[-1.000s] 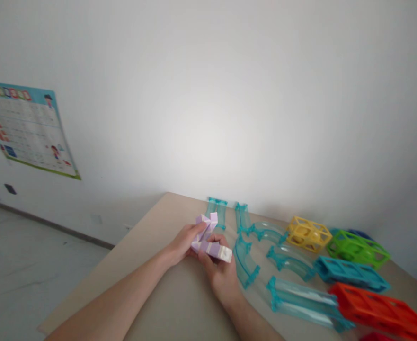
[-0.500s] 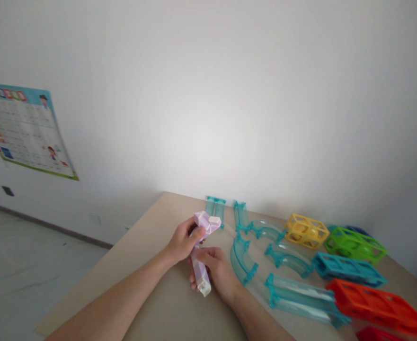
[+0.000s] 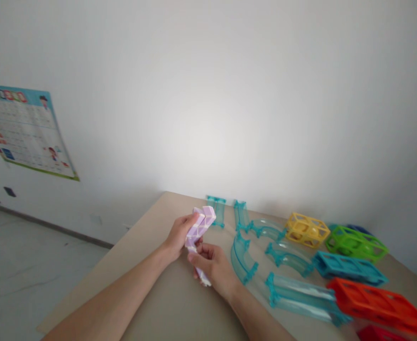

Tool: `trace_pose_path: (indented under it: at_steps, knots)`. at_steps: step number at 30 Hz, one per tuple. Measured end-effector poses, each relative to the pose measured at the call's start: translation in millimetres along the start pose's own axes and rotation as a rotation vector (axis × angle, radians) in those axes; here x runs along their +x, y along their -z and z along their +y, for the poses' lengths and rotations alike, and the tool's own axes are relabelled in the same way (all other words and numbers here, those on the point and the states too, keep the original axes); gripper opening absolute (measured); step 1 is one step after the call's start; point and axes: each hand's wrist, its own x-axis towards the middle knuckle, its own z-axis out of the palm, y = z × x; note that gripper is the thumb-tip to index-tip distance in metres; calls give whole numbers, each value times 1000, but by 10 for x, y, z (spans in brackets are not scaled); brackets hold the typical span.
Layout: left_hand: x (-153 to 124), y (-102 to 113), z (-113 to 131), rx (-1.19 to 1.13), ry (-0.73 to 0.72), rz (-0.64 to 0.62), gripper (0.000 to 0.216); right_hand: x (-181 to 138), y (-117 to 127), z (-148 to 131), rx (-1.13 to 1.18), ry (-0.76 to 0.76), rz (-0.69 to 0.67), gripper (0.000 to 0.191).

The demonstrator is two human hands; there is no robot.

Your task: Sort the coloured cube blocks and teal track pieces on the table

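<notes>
The left hand grips the upper part of a purple-and-white jointed puzzle, its thumb along the side. The right hand, just below and to the right, pinches the lower stretch between thumb and fingers; those fingers hide part of it. The puzzle is held between the two hands, bent at the middle, its top angled up and away from the person, its lower end poking out below the right thumb.

Close by on the right hand's right side lies a curved teal track piece, the nearest thing there on the table. Beyond the hands, near the wall, are straight teal pieces; more teal track spreads rightward. Farther right of the right hand sit open-frame blocks: yellow, green, blue and red.

Well to the left of the left hand hangs a poster; its print is too blurred to read.

Half a second ago the puzzle's upper part showed a splayed, crossing end; now its sections lie side by side. The hands have barely shifted.
</notes>
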Motion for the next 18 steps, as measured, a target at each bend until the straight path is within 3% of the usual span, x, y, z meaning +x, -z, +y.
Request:
trace_pose_path:
  at_steps: [3,7,11,13,18]
  knots:
    - [14,20,9,6,57,-61,44,10,29,32,-115,78,15,36]
    - [-1,26,49,198,-29,-80,43,-19,54,65,-313,140,117,25]
    - [-34,1,73,272,-96,-66,46,-39,47,82,-425,170,234,28]
    - [-47,-2,68,254,-121,-92,47,-31,40,84,-344,150,198,31]
    - [-70,38,21,189,-150,-181,48,-7,43,51,162,-69,-110,50]
